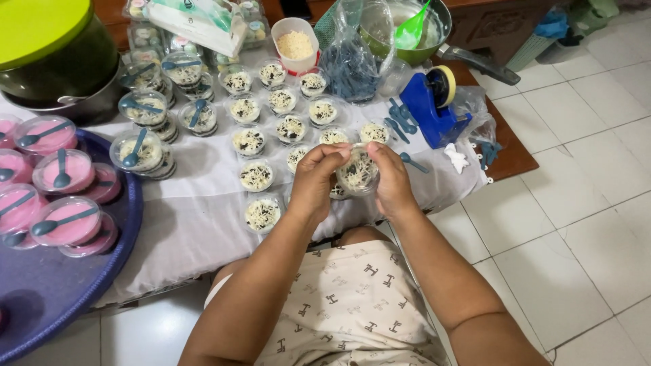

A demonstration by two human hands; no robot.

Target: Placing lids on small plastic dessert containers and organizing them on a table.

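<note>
Both hands hold one small clear dessert cup (357,173) between them, just above the near edge of the low counter (196,217), which is covered with a white cloth. The left hand (313,181) has its grip closed on the left side of the cup, with the fingers curled over the rim. The right hand (391,179) has its grip closed on the right side, with the thumb pressing at the top edge. The cup is tilted a little toward the person and shows a dark filling with grated cheese on top. I cannot tell whether a lid is already on it.

All other places are given from this held cup. Just behind it and to its left stand many open cups of the same dessert (281,102) in loose rows on the cloth. Further left are closed cups stacked in twos, each with a blue spoon (135,148) on the lid. At the far left, a dark blue round tray (47,285) carries pink dessert cups (64,220), also with spoons on top. To the right of the held cup, a few loose blue spoons (400,122) lie near a blue tape dispenser (434,102). Behind the cup, well apart from it, are a white tub of grated cheese (296,44), a plastic bag with more blue spoons (349,68) and a metal pan (434,41). At the far left corner behind stands a pot with a green lid (41,27).
</note>
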